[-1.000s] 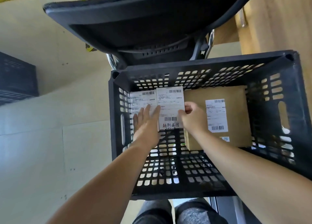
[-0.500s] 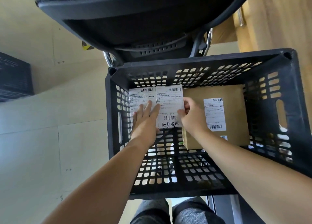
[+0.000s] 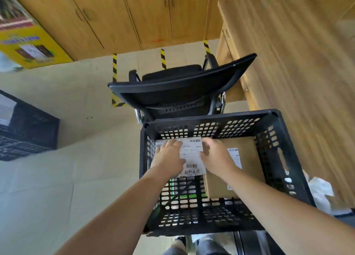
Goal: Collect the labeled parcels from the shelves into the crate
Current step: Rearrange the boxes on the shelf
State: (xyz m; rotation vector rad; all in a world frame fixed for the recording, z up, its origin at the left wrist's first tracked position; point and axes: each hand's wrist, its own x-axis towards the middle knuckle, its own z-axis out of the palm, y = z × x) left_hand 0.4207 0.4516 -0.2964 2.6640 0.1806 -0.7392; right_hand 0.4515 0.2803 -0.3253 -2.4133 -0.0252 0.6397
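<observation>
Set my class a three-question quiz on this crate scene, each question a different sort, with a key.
1. True or false: the brown cardboard parcel lies in the right half of the black perforated plastic crate.
2. What stands just beyond the crate? A) black mesh office chair B) ladder C) trolley
3. How many hands reach into the crate?
Key: 1 true; 2 A; 3 two, left hand and right hand.

The black perforated plastic crate (image 3: pixel 288 158) is open at the top, and the near half of its slotted bottom lies bare. White-labelled flat parcels (image 3: pixel 192 154) fill its far left corner, and a brown cardboard box (image 3: pixel 247 170) fills its right side. A black mesh office chair (image 3: pixel 182 85) stands just beyond the far wall. A light wooden surface (image 3: pixel 297 62) flanks the right. The pale tiled floor (image 3: pixel 76 177) on the left is open.
</observation>
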